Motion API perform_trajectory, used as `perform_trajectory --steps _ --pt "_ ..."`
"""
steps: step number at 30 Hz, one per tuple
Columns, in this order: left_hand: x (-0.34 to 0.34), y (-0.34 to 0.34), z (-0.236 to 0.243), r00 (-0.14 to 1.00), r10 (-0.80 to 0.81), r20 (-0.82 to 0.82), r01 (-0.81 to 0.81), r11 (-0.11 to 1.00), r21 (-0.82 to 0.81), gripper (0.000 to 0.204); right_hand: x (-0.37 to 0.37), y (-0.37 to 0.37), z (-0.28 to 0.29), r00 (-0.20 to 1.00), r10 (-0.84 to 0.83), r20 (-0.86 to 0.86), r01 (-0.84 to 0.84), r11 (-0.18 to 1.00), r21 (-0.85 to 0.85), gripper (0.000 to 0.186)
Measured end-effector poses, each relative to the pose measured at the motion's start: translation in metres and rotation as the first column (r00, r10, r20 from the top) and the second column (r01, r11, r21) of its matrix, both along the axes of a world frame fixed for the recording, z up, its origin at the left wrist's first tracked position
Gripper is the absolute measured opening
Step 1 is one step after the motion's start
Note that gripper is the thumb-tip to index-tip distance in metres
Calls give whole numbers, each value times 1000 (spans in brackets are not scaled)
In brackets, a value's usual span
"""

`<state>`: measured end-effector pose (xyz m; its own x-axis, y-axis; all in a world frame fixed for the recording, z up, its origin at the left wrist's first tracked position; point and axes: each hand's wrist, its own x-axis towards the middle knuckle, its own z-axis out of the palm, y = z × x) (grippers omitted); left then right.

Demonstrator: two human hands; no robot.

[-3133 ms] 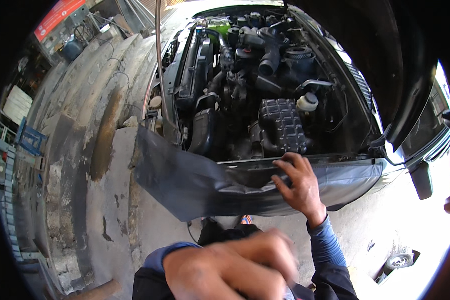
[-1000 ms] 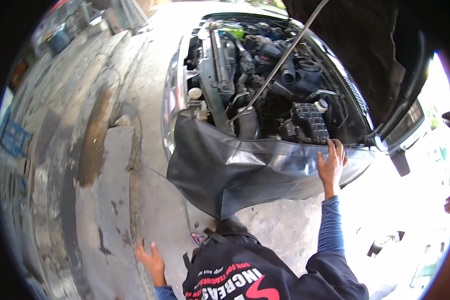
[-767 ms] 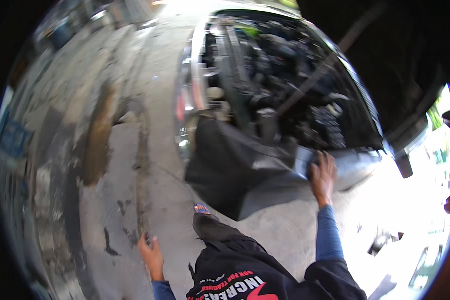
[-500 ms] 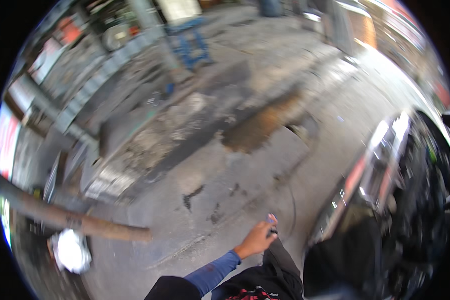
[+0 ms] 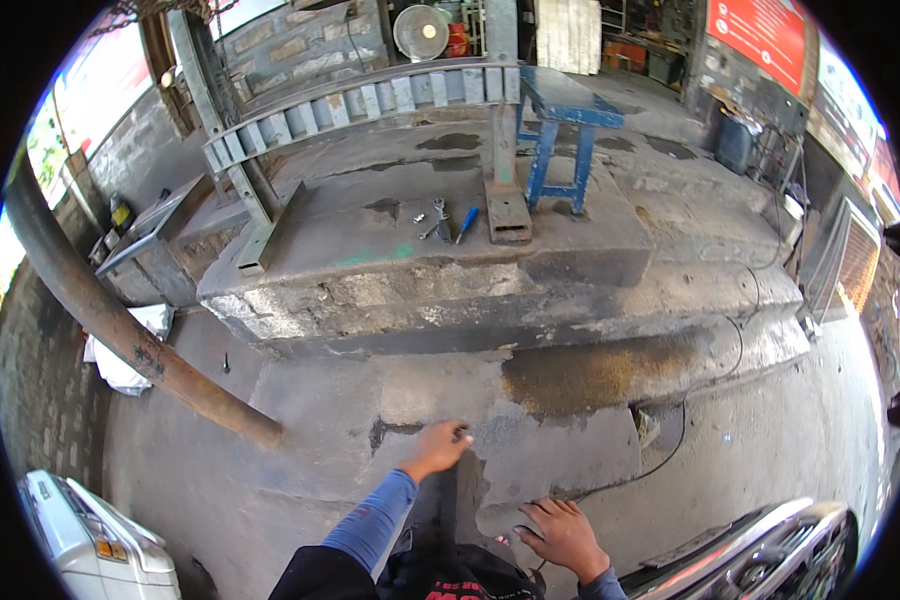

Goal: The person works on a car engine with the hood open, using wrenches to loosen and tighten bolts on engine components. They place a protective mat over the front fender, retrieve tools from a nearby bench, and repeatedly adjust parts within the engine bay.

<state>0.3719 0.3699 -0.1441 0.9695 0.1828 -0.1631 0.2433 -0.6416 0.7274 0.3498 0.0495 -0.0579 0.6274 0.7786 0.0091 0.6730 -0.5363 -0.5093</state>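
Observation:
My left hand (image 5: 435, 449) is in mid-air at the lower middle, fingers curled round something small and dark that I cannot make out. My right hand (image 5: 562, 538), lower and to the right, has its fingers apart and holds nothing. Ahead of both hands rises a worn concrete step (image 5: 390, 301). On the raised slab above it lie a blue-handled screwdriver (image 5: 468, 224) and some metal wrenches (image 5: 439, 220), between the feet of a steel frame (image 5: 500, 145).
A blue wooden stand (image 5: 573, 119) is beside the frame. A rusty pipe (image 5: 160, 365) slants down at the left, beside a white bag (image 5: 125, 370). A white vehicle (image 5: 105, 550) occupies the lower left, the car (image 5: 760, 565) the lower right. A cable (image 5: 682, 430) crosses the floor.
My view has swung left from the engine bay to the concrete steps. My right hand has left the black cover on the car; my left hand has come forward.

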Motion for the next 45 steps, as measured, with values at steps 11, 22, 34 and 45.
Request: perform_trajectory --steps 11,22,34,45 --pt "309 274 -2 825 466 318 -511 857 71 23 169 88 -91 957 -82 -277 52 992 -114 38" --pt "563 350 -34 973 208 103 -232 849 474 37 304 138 -42 546 -749 -377 661 661 -355 27" --pt "605 331 -28 947 280 -160 -211 913 349 36 283 154 9 194 -897 -397 702 410 -583 29" --pt "499 326 -5 866 315 -389 -461 200 -865 23 247 155 5 215 -922 -321 814 351 -463 25"
